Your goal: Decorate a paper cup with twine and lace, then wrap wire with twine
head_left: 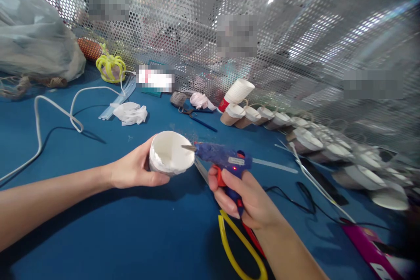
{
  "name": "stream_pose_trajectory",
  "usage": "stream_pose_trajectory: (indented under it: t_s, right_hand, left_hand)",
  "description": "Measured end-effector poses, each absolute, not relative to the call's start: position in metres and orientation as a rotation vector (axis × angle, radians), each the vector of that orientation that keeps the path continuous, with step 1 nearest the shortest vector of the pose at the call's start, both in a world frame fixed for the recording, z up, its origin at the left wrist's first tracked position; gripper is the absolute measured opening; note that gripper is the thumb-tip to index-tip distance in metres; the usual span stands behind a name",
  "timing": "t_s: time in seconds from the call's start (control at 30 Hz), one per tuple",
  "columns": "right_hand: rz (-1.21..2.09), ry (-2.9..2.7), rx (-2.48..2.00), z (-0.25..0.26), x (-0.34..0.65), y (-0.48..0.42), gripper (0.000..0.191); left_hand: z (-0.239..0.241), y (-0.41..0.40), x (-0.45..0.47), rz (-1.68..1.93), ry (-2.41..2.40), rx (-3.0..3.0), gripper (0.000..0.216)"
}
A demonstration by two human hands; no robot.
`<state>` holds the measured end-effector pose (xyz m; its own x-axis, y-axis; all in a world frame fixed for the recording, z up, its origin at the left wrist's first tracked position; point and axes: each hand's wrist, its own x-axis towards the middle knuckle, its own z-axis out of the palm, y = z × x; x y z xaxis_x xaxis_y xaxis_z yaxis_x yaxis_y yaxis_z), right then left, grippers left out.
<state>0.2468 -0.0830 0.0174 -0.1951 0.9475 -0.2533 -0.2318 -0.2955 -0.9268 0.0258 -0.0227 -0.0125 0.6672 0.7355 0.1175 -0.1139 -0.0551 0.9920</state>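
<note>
My left hand (134, 168) is wrapped round a white paper cup (170, 153), held tilted so its flat bottom faces me. My right hand (243, 194) grips the handle of a blue hot glue gun (223, 159) with a red trigger. The gun's metal nozzle rests on the right part of the cup's bottom. A clear glue stick (201, 170) juts from under the gun toward the table.
On the blue table (98, 227) lie a white cable (55, 111), crumpled tissue (130, 113), glue sticks (120, 98), a yellow crown-shaped piece (110, 68), scissors (196, 117) and a row of stacked cups (295, 127). A perforated metal screen (295, 30) stands behind. Yellow-handled scissors (239, 245) lie under my right wrist.
</note>
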Motion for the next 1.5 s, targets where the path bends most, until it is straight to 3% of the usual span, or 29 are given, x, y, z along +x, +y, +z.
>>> stream_pose_trajectory:
  t_s: [0.77, 1.5]
  right_hand:
    - [1.465, -1.038, -1.161, 0.024, 0.252, -0.086, 0.02]
    - [1.56, -1.055, -1.19, 0.015, 0.241, -0.085, 0.022]
  left_hand:
    - [-0.024, -0.015, 0.028, 0.887, 0.689, 1.516, 0.064]
    - [-0.028, -0.015, 0.029, 0.98, 0.735, 1.726, 0.072]
